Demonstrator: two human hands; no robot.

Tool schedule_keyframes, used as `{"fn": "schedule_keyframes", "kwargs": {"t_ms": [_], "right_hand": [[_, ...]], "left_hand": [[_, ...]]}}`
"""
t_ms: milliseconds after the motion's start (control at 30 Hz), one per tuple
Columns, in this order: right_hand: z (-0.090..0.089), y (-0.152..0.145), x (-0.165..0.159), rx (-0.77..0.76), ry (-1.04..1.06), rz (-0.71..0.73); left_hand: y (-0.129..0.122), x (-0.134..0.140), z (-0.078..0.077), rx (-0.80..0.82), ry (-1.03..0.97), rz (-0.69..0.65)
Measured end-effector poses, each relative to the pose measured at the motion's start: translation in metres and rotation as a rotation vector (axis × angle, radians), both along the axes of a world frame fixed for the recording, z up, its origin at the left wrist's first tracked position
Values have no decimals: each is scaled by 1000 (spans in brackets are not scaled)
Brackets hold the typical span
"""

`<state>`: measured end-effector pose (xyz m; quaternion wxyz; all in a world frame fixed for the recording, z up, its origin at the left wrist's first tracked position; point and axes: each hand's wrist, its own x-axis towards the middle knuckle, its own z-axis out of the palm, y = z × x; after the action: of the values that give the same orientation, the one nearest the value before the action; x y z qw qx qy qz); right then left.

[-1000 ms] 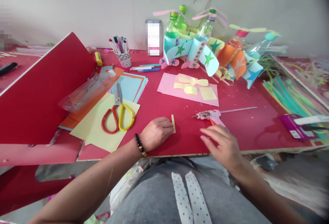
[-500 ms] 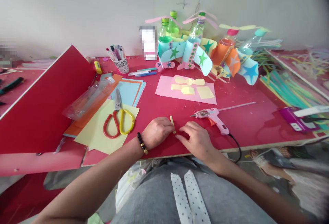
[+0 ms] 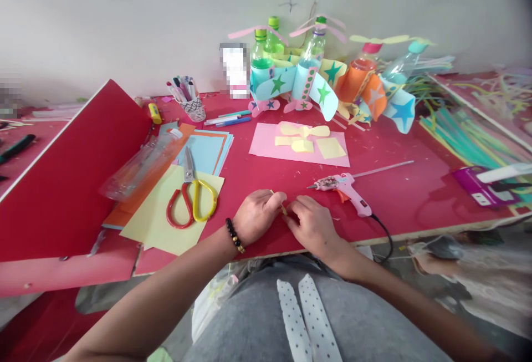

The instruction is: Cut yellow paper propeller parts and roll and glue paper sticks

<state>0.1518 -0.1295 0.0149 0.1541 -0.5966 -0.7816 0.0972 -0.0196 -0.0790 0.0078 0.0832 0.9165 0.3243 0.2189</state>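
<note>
My left hand (image 3: 256,217), a beaded bracelet (image 3: 235,235) at its wrist, pinches a thin pale yellow paper strip (image 3: 284,210) just above the red table. Much of the strip is hidden by the thumb and fingers. My right hand (image 3: 312,223) is curled with its fingertips closed at the strip's near end. Just beyond the right hand lies a pink glue gun (image 3: 351,195) with a glue stick in its back, nozzle pointing left. Left of my hands, scissors (image 3: 192,201) with one red and one yellow handle rest on a yellow paper sheet (image 3: 166,234).
Pink paper (image 3: 266,154) farther back bears yellow paper cutouts (image 3: 331,148). Bottle planes (image 3: 307,82) stand along the wall, beside a pen cup (image 3: 193,109). A leaning red board (image 3: 78,173) blocks the left. A purple box (image 3: 482,187) sits right; the gun's cord (image 3: 388,240) hangs over the edge.
My left thumb has come down over the yellow strip, covering more of it. My right fingers have closed in at its near end. The view has shifted slightly.
</note>
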Motion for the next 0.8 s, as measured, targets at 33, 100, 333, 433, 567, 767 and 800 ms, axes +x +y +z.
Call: {"fn": "schedule_keyframes", "kwargs": {"t_ms": [33, 100, 333, 433, 567, 767, 800], "right_hand": [[0, 0, 0, -3, -1, 3], [-1, 0, 1, -10, -6, 8], [-1, 2, 1, -18, -28, 6], [-1, 4, 1, -10, -42, 8], [1, 6, 0, -5, -37, 23], [4, 9, 0, -53, -32, 19], [4, 10, 0, -65, -28, 17]], "left_hand": [[-1, 0, -1, -3, -4, 8], [-2, 1, -2, -17, -21, 25], [-4, 0, -3, -71, -50, 50], [1, -6, -3, -118, -73, 77], [9, -14, 0, -200, -92, 133], [12, -16, 0, -286, -135, 163], [12, -16, 0, -298, -144, 174]]}}
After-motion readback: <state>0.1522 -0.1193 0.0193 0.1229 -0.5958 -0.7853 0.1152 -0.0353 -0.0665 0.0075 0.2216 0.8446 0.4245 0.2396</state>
